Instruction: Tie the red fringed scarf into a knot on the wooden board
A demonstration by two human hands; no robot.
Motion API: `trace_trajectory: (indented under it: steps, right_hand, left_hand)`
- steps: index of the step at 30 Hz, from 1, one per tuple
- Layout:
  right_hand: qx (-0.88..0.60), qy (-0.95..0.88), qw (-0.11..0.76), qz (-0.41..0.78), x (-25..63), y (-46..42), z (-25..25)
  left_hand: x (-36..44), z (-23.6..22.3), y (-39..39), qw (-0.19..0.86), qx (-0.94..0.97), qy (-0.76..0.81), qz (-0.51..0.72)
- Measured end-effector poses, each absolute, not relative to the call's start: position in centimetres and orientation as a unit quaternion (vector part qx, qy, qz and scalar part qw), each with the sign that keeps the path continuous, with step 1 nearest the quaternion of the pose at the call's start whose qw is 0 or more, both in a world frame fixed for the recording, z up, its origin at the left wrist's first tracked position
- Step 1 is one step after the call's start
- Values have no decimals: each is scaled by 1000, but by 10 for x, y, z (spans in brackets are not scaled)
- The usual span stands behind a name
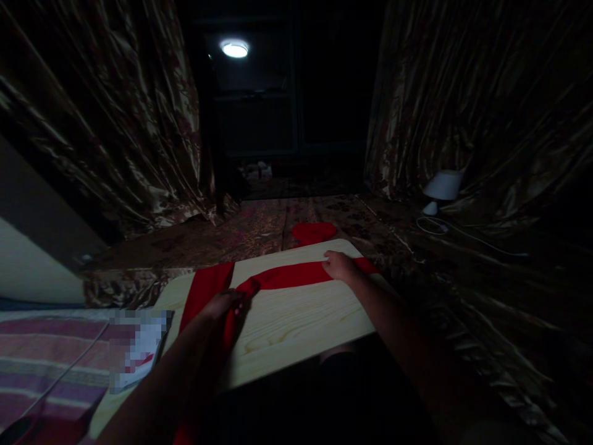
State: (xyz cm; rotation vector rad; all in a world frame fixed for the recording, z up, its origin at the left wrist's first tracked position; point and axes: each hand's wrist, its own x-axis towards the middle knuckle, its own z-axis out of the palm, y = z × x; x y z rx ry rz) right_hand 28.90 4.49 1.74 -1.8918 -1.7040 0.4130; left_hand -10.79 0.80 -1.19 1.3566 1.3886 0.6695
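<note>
A long strip of red cloth stretches across the pale wood-grain tabletop. My left hand is closed around the strip left of the middle, where the cloth bunches and twists. From that hand, part of the cloth drops toward the near edge. Another red length lies flat across the left part of the top. Near the right end, my right hand is closed on the strip, and the cloth runs on past it to the table's right edge. Its fingertips are partly hidden.
Beyond the tabletop lies a red rounded piece on a patterned cover. To the left are a blurred-out flat item and striped bedding. A white lamp with a cord stands at right. Curtains hang behind.
</note>
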Motion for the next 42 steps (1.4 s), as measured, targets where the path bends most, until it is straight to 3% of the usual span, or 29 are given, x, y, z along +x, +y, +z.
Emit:
trace_trajectory:
  steps: [2,4,9,32,36,39,42]
  right_hand:
    - [-617,-748,206,131,248,40,6]
    - [-559,-801,189,101,214,35,-7]
    - [-559,-811,159,66,171,30,-36]
    - [-581,-801,138,31,166,32,-44]
    - [-578,-803,146,25,166,33,-46]
    - [-578,-802,147,28,166,33,-46]
    - [-575,-804,153,21,165,33,-47]
  left_hand:
    - [-109,-23,5,539,550,568,291]
    - [-110,-28,1,554,535,563,301]
    - [-110,-29,-1,552,528,555,329]
    - [-105,-35,0,476,534,602,354]
    - [-103,-37,0,398,527,663,353]
    - [-101,-33,0,212,582,715,324]
    - [-98,-28,5,9,714,660,235]
